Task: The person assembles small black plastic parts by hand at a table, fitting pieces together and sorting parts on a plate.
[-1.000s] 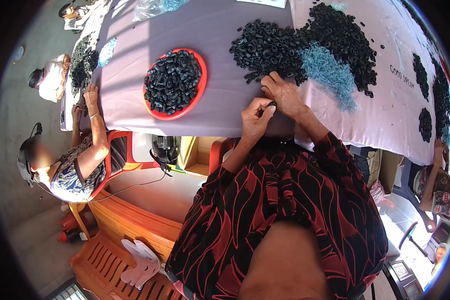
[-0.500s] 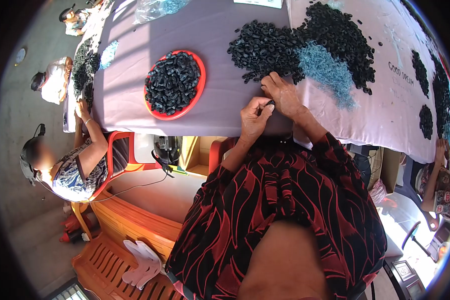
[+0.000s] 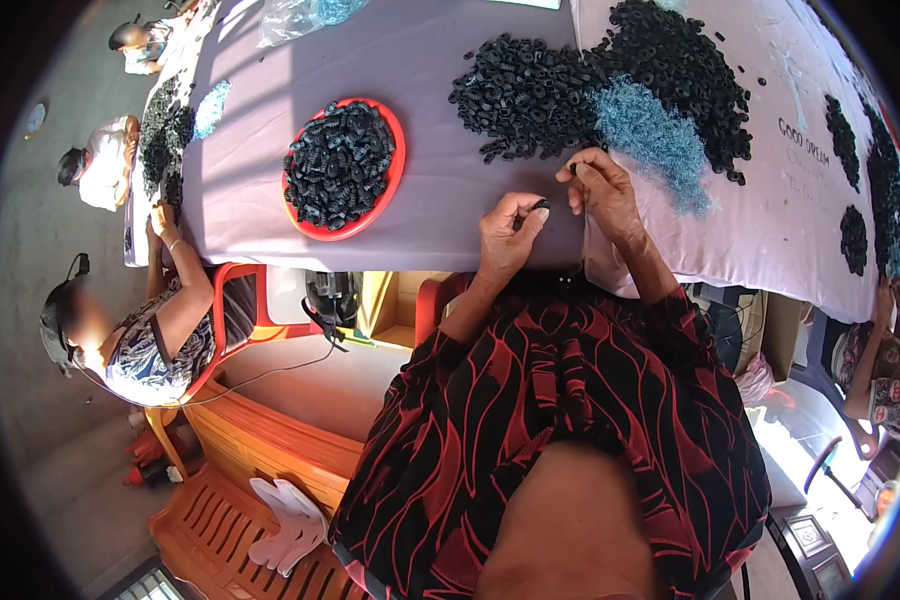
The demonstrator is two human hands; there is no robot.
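My left hand (image 3: pixel 508 238) pinches a small black part (image 3: pixel 541 204) between thumb and fingers, above the near edge of the cloth-covered table (image 3: pixel 430 190). To its right, my right hand (image 3: pixel 608 200) is raised with a small dark piece (image 3: pixel 574 169) between thumb and forefinger; the hands are apart. Beyond them lies a pile of black parts (image 3: pixel 525 95), joined to a second black pile (image 3: pixel 675 60). A heap of small clear-blue pieces (image 3: pixel 650 140) lies just past my right hand. On the left, a red tray (image 3: pixel 398 150) holds many black parts (image 3: pixel 338 165).
A clear plastic bag (image 3: pixel 295 20) lies at the table's far side. One person (image 3: pixel 150 335) sits at the left, others farther back, another (image 3: pixel 875 370) at the far right. An orange chair (image 3: pixel 210 530) with white gloves (image 3: pixel 288 525) stands at lower left.
My right hand has moved off the near edge of the black pile, to the right, and now pinches a small dark piece. My left hand has hardly moved.
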